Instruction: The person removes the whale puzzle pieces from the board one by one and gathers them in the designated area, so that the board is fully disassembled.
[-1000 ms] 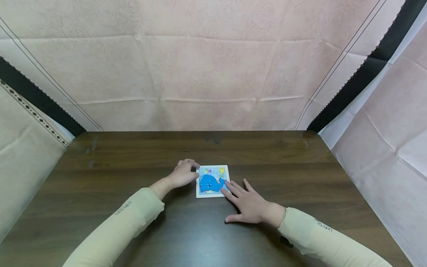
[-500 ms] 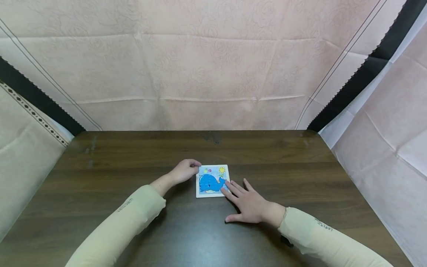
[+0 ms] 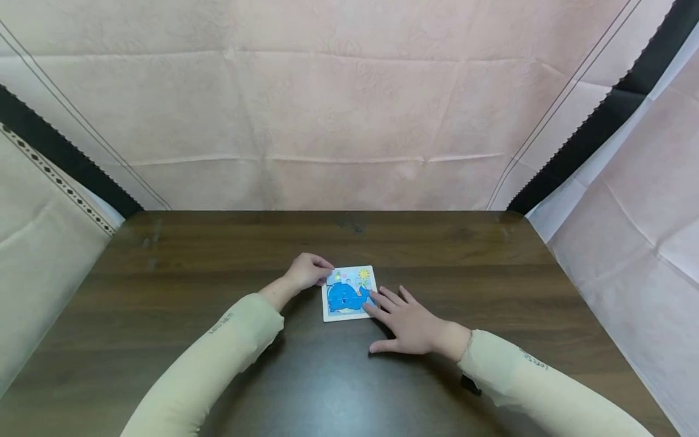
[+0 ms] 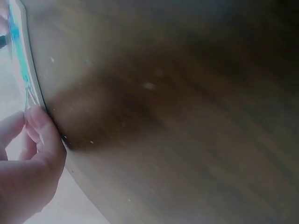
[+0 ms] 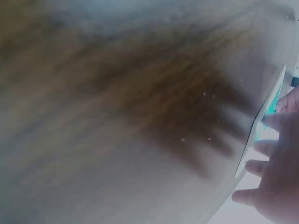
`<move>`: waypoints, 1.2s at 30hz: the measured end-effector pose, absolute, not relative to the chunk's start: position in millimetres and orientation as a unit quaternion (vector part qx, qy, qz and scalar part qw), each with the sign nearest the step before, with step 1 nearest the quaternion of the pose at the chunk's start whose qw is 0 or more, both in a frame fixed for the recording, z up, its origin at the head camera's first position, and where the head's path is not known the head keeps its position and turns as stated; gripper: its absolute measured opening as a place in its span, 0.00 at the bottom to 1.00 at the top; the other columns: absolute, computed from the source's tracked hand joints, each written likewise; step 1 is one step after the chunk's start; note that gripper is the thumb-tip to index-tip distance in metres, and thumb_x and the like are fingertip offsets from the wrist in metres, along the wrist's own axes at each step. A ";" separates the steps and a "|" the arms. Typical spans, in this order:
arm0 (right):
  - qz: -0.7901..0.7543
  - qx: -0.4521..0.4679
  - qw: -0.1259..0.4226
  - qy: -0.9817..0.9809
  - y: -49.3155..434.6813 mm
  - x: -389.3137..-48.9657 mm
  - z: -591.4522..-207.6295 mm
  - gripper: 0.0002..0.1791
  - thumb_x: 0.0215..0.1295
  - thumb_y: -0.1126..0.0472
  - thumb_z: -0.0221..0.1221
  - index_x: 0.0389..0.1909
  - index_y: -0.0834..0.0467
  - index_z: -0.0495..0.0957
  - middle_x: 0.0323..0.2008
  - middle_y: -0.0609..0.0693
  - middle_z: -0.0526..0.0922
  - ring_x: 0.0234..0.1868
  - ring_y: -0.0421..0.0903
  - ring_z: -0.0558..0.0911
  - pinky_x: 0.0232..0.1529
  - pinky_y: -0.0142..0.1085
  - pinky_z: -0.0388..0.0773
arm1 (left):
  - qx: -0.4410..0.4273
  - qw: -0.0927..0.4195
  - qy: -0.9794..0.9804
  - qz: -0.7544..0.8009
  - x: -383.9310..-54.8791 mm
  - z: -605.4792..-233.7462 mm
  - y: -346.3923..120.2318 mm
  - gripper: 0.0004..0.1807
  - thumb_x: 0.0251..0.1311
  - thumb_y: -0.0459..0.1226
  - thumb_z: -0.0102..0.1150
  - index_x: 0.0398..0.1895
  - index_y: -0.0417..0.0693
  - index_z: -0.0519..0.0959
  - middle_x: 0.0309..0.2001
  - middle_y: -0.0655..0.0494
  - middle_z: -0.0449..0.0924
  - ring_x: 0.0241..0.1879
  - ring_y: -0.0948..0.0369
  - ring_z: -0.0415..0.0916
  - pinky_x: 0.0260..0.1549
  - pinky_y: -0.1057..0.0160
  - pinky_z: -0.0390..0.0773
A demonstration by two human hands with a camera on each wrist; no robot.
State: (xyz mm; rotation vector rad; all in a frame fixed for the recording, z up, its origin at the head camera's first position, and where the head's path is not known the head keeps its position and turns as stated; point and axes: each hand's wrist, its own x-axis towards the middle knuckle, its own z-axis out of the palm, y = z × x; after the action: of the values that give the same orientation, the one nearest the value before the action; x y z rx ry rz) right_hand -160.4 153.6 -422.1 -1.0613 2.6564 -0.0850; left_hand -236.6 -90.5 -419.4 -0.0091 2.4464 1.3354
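Note:
A square white-rimmed jigsaw puzzle with a blue whale and a yellow sun lies on the brown wooden table. At its far left corner, my left hand pinches a puzzle piece between thumb and fingertips; the left wrist view shows this thin piece tilted up from the puzzle's edge. My right hand has its fingers spread and straight, with the fingertips resting on the puzzle's right edge and the thumb apart over the table. Those fingers show beside the rim in the right wrist view.
The dark wooden table stretches around the puzzle on all sides. Pale patterned cloth hangs behind its far edge, and more cloth hangs at the sides, with black strips along the seams.
My left hand has closed its thumb and fingers at the puzzle's far left corner and moved slightly right, and a piece there has tilted up. My right hand keeps its place on the edge.

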 end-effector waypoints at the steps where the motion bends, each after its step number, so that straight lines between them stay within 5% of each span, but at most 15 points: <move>1: -0.031 -0.366 0.138 0.920 151.5 -162.4 -421.7 0.46 0.58 0.28 0.46 0.72 0.48 0.53 0.74 0.51 0.50 0.74 0.54 0.48 0.69 0.61 0.44 | -0.003 0.177 0.863 0.472 -236.7 -419.3 -91.3 0.12 0.62 0.36 0.57 0.45 0.39 0.81 0.45 0.44 0.80 0.34 0.59 0.79 0.41 0.64 0.82; 15: -0.007 -0.354 0.154 0.923 129.1 -184.6 -420.6 0.48 0.58 0.27 0.44 0.73 0.48 0.45 0.75 0.50 0.43 0.75 0.50 0.43 0.70 0.62 0.38 | 0.006 0.188 0.858 0.478 -238.6 -419.7 -94.4 0.12 0.62 0.36 0.55 0.45 0.38 0.80 0.44 0.43 0.79 0.35 0.59 0.79 0.41 0.63 0.82; 36: 0.002 -0.353 0.160 0.922 128.2 -185.7 -423.2 0.48 0.58 0.26 0.44 0.73 0.47 0.46 0.75 0.50 0.44 0.75 0.51 0.45 0.70 0.62 0.38 | -0.008 0.198 0.833 0.516 -241.4 -419.4 -107.4 0.13 0.64 0.36 0.54 0.48 0.39 0.78 0.48 0.43 0.78 0.37 0.59 0.77 0.42 0.65 0.82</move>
State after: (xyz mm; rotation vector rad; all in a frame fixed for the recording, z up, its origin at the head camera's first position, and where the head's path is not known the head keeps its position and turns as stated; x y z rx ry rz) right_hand -185.7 128.2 -423.2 -1.0096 2.6328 0.0066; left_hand -241.4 -107.4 -419.4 -0.0214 2.3321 1.4441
